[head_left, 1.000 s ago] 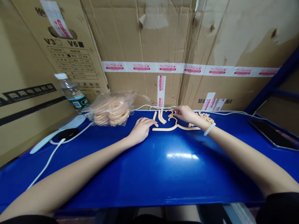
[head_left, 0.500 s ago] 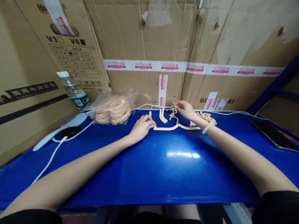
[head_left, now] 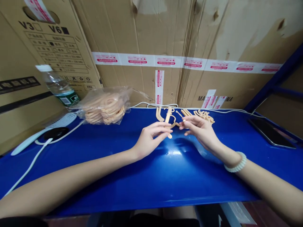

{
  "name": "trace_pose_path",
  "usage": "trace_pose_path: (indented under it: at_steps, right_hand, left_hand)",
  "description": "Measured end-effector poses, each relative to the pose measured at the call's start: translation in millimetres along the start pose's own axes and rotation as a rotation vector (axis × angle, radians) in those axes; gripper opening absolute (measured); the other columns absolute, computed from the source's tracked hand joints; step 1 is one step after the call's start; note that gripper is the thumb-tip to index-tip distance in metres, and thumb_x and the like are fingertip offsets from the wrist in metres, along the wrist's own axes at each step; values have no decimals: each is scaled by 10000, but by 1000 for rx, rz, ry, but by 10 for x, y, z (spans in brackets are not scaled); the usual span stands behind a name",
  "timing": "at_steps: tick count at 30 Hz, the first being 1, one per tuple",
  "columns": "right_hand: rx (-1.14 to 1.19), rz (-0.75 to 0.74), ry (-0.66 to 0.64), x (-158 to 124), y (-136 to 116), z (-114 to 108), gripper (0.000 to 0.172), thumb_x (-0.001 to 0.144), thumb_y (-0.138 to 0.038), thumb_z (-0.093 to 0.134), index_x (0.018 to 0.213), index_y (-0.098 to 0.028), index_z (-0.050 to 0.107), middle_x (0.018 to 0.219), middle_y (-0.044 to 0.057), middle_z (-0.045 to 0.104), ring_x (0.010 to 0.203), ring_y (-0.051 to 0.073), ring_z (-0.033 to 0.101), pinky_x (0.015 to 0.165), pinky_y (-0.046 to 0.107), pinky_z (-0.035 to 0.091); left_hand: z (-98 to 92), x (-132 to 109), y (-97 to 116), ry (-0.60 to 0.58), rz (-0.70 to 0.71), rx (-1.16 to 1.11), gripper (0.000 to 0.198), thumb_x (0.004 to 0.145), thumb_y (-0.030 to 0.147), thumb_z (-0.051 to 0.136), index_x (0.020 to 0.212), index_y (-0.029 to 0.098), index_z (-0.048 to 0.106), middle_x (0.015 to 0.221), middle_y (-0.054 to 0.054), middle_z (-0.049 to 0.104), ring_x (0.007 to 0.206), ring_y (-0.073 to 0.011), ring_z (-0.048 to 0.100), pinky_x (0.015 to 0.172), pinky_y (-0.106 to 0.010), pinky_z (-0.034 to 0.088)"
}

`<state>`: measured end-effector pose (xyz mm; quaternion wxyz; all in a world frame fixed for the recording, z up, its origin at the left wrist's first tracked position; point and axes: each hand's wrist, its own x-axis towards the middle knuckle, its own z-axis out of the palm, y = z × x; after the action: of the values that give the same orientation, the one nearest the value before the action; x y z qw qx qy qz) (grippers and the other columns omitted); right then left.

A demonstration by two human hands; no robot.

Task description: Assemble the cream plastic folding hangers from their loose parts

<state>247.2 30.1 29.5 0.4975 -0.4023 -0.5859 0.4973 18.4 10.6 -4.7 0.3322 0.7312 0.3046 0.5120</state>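
My left hand (head_left: pixel 153 137) pinches a straight beige plastic strip (head_left: pixel 168 116) between thumb and fingers. The strip points away from me, and its rounded near end sticks out below the fingertips. To its right, my right hand (head_left: pixel 200 127) grips a thin beige rod (head_left: pixel 179 113) with a small knob at the tip. Both hands are a short way above the blue table (head_left: pixel 151 176). Partly hidden behind them lies a hook-shaped beige piece (head_left: pixel 174 119) with curved arms, like a clothes hanger. Two curved beige strips (head_left: pixel 159 114) lie to its left.
Loose beige hooks (head_left: pixel 205 116) and straight strips (head_left: pixel 187 112) lie behind my right hand. A clear bag of beige parts (head_left: pixel 106 108), a bottle (head_left: pixel 59 86), a pale brush (head_left: pixel 44 134) and a cable (head_left: pixel 26 173) are at left. A phone (head_left: pixel 271 133) lies right; cardboard (head_left: pixel 137 82) stands behind.
My right hand has come back toward me with the thin rod. My left hand has lifted off the table and moved right, with the strip in it. The view has shifted slightly.
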Motion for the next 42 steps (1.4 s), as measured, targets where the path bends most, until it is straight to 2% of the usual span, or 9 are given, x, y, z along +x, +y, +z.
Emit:
trace_pose_path:
  at_steps: [4, 6, 12, 13, 15, 18, 24, 31, 42]
  right_hand:
    - [46, 67, -50, -45, 124, 52, 317, 778, -429, 792, 962, -176, 742, 988, 92, 764, 836, 192, 739, 599, 243, 576]
    - [66, 98, -65, -46, 153, 44, 301, 786, -419, 789, 946, -169, 739, 970, 88, 766, 799, 174, 737, 603, 236, 577]
    - [195, 254, -2, -80, 185, -5, 389, 671, -295, 892, 867, -202, 569, 909, 49, 782, 739, 145, 731, 632, 225, 575]
    - [212, 275, 3, -85, 185, -2, 415, 658, -276, 900, 894, -210, 565, 906, 44, 783, 746, 146, 734, 642, 227, 578]
    - [233, 299, -19, -97, 188, 15, 433, 656, -260, 900, 963, -213, 598, 905, 39, 783, 766, 144, 736, 664, 225, 585]
    - [234, 304, -109, -125, 201, 59, 311, 683, -267, 881, 893, -191, 664, 954, 54, 778, 849, 152, 737, 705, 221, 594]
    - [262, 327, -180, -196, 237, 121, 210, 729, -270, 853, 848, -175, 708, 1094, 58, 747, 945, 152, 721, 905, 287, 586]
    - [267, 381, -262, -190, 234, 122, 244, 748, -315, 848, 847, -164, 684, 958, 47, 756, 851, 153, 741, 803, 276, 619]
    - [207, 372, -236, -190, 229, 139, 291, 716, -349, 865, 810, -164, 661, 855, 53, 771, 752, 146, 750, 741, 251, 623]
  left_hand:
    - [92, -32, -112, -9, -139, -172, 89, 829, 197, 723, 896, 192, 782, 1089, -77, 691, 1027, -204, 678, 899, -328, 598]
    - [92, -28, -149, -6, -209, -216, 155, 792, 180, 744, 945, 196, 764, 1058, -59, 654, 984, -186, 675, 862, -317, 609]
    - [68, 17, -182, 60, -392, -365, 823, 671, 111, 817, 1404, 280, 483, 1156, -41, 572, 831, -130, 671, 788, -318, 611]
    - [62, 24, -190, 66, -402, -384, 796, 679, 115, 814, 1392, 253, 487, 1128, -42, 596, 839, -134, 672, 816, -324, 602]
    - [49, 30, -204, 49, -409, -384, 546, 716, 146, 803, 1220, 177, 594, 1028, -45, 650, 880, -156, 678, 855, -322, 579]
    - [34, 22, -202, -2, -387, -351, 222, 757, 181, 789, 902, 150, 624, 896, -25, 671, 876, -167, 683, 844, -312, 562]
    - [32, 4, -156, -61, -306, -312, 178, 799, 158, 738, 757, 158, 565, 830, 5, 625, 828, -140, 668, 790, -282, 551]
    - [2, 10, -147, -167, -129, -168, 195, 836, 132, 675, 664, 157, 586, 857, -27, 665, 815, -142, 659, 774, -285, 528]
    - [-8, 8, -132, -199, -60, -87, 194, 837, 142, 691, 649, 167, 648, 858, -42, 687, 806, -161, 663, 801, -310, 518]
